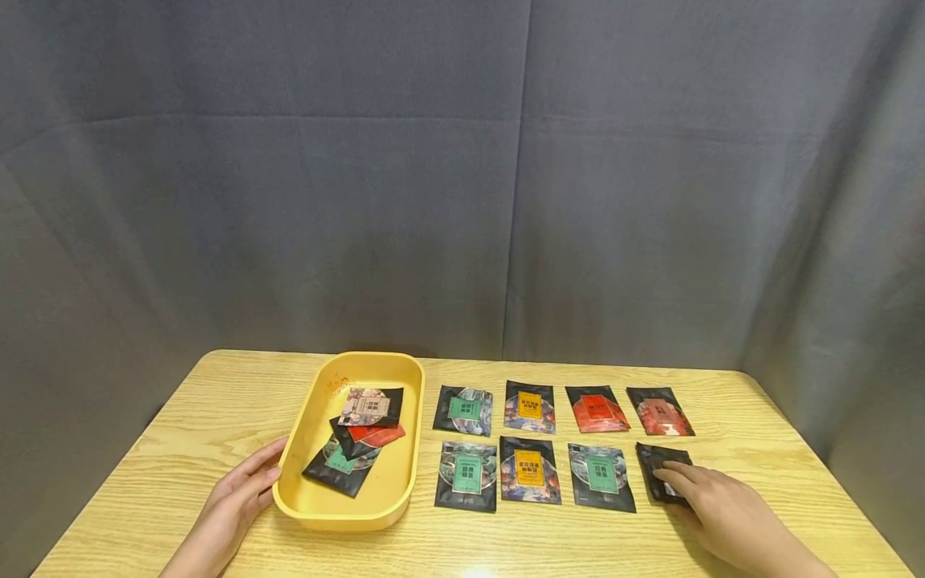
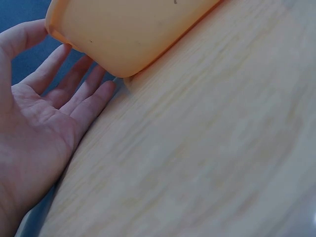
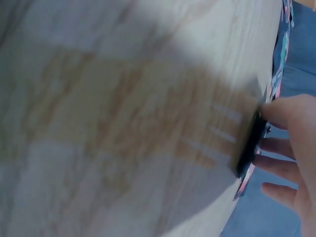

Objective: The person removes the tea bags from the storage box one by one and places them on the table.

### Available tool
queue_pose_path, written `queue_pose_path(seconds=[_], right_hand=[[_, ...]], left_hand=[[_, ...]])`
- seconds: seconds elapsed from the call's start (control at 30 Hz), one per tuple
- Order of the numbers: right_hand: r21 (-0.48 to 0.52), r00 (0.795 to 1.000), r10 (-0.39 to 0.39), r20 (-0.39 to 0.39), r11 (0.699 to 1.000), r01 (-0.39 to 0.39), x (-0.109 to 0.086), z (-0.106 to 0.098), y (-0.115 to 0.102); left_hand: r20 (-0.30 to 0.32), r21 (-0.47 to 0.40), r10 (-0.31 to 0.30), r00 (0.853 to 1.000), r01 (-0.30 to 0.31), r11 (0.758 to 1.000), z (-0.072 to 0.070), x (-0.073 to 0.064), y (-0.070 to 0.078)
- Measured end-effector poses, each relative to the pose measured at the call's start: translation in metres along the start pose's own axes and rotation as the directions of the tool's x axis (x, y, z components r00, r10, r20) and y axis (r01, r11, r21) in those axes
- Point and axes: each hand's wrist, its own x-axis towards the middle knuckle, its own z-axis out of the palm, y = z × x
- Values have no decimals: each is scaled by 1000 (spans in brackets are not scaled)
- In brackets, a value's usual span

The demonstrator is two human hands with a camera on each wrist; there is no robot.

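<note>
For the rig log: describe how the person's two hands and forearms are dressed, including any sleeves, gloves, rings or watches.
Both are bare. The left hand and right hand wear no gloves, and no rings show on the fingers. In the head view the forearms run to the bottom edge of the picture with no sleeve, watch or strap showing. The wrist views show only fingers and a palm, also uncovered.

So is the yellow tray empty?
No, the yellow tray has a few packets lying inside it.

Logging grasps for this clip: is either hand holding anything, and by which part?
Nothing is lifted. The right hand rests its fingers on the black packet, which lies on the table; the left hand touches the yellow tray's near-left wall, fingers straight.
</note>
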Motion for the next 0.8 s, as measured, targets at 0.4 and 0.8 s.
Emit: queue_pose_path(seconds=[0.4, 0.8], right_hand=[[-48, 991, -75, -113, 996, 69, 5, -6, -11], [-88, 952, -210, -222, 977, 195, 30, -17, -39]], left_hand=[[2, -5, -5, 1000, 5, 1000, 0, -1, 1], [11, -31, 19, 1000, -19, 999, 0, 0, -1]])
